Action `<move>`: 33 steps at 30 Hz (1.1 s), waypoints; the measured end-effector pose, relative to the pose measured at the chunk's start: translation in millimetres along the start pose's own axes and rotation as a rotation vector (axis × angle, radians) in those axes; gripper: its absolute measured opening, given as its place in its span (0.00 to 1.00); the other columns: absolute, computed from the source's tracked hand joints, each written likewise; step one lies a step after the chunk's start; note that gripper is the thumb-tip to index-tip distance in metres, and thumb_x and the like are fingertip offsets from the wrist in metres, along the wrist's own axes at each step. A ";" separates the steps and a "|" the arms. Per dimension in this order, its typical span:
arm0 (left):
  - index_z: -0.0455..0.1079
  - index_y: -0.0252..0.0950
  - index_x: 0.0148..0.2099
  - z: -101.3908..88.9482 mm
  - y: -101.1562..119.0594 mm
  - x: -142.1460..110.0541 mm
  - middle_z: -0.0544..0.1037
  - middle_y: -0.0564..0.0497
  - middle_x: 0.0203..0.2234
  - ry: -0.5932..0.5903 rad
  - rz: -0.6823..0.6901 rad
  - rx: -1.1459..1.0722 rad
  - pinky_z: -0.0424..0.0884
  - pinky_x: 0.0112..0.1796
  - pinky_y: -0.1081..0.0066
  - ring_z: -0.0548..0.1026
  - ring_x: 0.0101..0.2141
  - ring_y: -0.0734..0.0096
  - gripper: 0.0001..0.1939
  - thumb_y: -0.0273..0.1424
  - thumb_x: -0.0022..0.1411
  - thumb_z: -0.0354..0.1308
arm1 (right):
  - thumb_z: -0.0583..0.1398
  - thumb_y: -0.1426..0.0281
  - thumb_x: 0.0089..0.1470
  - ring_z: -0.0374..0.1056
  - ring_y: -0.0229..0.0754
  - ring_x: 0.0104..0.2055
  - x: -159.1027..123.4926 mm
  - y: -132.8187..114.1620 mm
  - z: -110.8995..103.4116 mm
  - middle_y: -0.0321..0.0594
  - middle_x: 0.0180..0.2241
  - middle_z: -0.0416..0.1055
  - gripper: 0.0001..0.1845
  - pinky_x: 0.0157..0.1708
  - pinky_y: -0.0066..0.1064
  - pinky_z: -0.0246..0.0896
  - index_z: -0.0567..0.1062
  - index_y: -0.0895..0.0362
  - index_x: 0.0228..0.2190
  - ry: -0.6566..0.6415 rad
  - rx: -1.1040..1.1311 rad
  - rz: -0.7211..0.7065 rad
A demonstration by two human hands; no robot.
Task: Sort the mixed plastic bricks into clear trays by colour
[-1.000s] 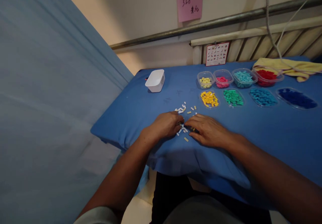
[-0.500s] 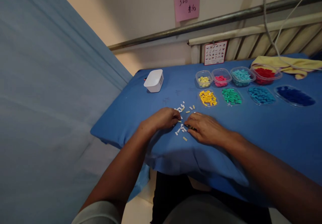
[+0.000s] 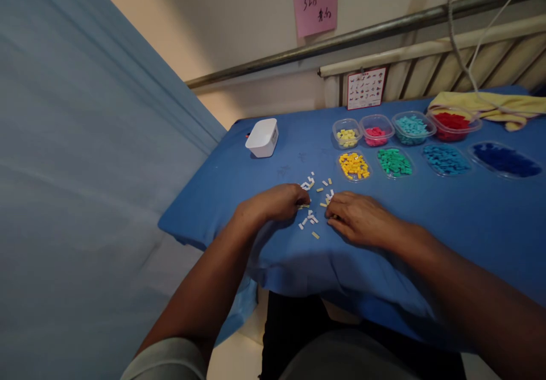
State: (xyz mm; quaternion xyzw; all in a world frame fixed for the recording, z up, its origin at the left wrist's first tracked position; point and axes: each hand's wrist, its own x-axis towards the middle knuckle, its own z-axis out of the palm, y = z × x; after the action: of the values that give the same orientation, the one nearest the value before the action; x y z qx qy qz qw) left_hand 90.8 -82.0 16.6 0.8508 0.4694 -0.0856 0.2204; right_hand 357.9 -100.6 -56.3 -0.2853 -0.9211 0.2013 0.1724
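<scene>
My left hand [image 3: 285,201] rests on the blue cloth with its fingers curled together. Pale yellow pieces [image 3: 304,206] peek out at its fingertips; what the fingers pinch is hidden. To the right, my right hand [image 3: 358,218] lies low with bent fingers drawn together, and I cannot make out what is under them. Small white pieces [image 3: 310,218] lie scattered between the hands, with more white pieces [image 3: 307,184] in a loose cluster beyond my left fingers. One pale yellow piece [image 3: 315,235] lies nearer to me.
A white tub [image 3: 263,138] stands at the back left. Clear containers at the right hold yellow pieces [image 3: 354,165], green pieces [image 3: 394,162], red pieces [image 3: 451,123] and other colours. A yellow cloth [image 3: 490,107] lies behind them. A blue curtain [image 3: 85,169] hangs at the left.
My right hand has shifted right, away from my left, uncovering white and pale yellow pieces by its fingertips. My left hand stays nearly in place, its fingers moving slightly over the pieces.
</scene>
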 end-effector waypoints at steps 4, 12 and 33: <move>0.83 0.40 0.47 2.5 8.8 5.4 0.86 0.50 0.43 -0.017 0.065 0.049 0.72 0.44 0.70 0.80 0.41 0.65 0.16 0.19 0.65 0.59 | 0.62 0.68 0.71 0.75 0.53 0.47 -0.5 -1.2 -4.1 0.47 0.43 0.80 0.07 0.46 0.43 0.68 0.82 0.54 0.43 -0.011 0.027 -0.008; 0.82 0.37 0.43 5.0 18.6 13.9 0.86 0.47 0.40 -0.028 0.013 0.183 0.69 0.39 0.68 0.79 0.37 0.63 0.12 0.20 0.64 0.59 | 0.60 0.66 0.73 0.77 0.54 0.48 -6.1 23.2 -18.4 0.47 0.45 0.83 0.10 0.48 0.44 0.70 0.83 0.53 0.46 0.176 0.029 0.131; 0.82 0.35 0.56 24.0 40.9 33.7 0.85 0.41 0.51 0.125 0.025 0.133 0.76 0.53 0.62 0.83 0.52 0.53 0.16 0.26 0.74 0.56 | 0.67 0.69 0.63 0.76 0.44 0.35 -4.6 29.3 -13.7 0.38 0.36 0.83 0.04 0.36 0.34 0.63 0.85 0.51 0.38 -0.022 0.122 0.192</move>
State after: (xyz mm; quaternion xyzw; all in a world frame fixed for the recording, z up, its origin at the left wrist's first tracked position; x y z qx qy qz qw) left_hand 144.8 -86.1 -4.6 0.8730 0.4649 -0.0607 0.1346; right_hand 380.8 -77.5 -59.3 -0.3588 -0.8774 0.2757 0.1593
